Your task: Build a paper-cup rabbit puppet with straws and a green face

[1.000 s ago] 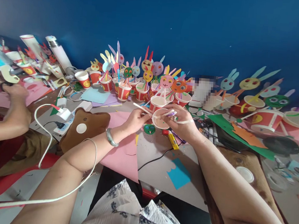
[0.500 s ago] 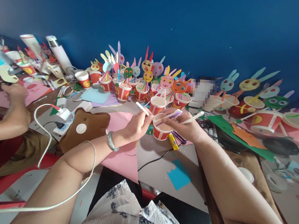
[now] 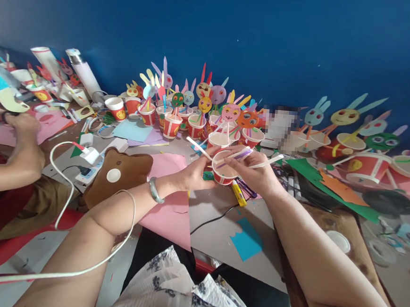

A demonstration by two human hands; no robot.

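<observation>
A red-and-white paper cup (image 3: 222, 177) is tilted slightly toward me above the table. My left hand (image 3: 198, 173) is wrapped around its left side. A thin white strip (image 3: 197, 146) sticks out past the left thumb; whether the fingers or the cup rim hold it I cannot tell. My right hand (image 3: 258, 173) is closed at the cup's right rim. It pinches a narrow purple-and-white strip (image 3: 243, 153) that reaches over the cup mouth. Another white strip (image 3: 270, 161) juts out to the right from behind this hand.
Several cups with paper rabbit faces (image 3: 231, 112) line the blue wall. A yellow glue tube (image 3: 239, 194), blue paper scrap (image 3: 247, 239), pink paper (image 3: 168, 207) and brown bear-shaped pad (image 3: 118, 175) lie around. A white cable (image 3: 133, 209) crosses my left forearm. Another person's hand (image 3: 24, 127) works at left.
My left hand has gone from pinching near the cup's rim to wrapping its left side. The cup has risen slightly. My right hand keeps hold of the strip near the rim.
</observation>
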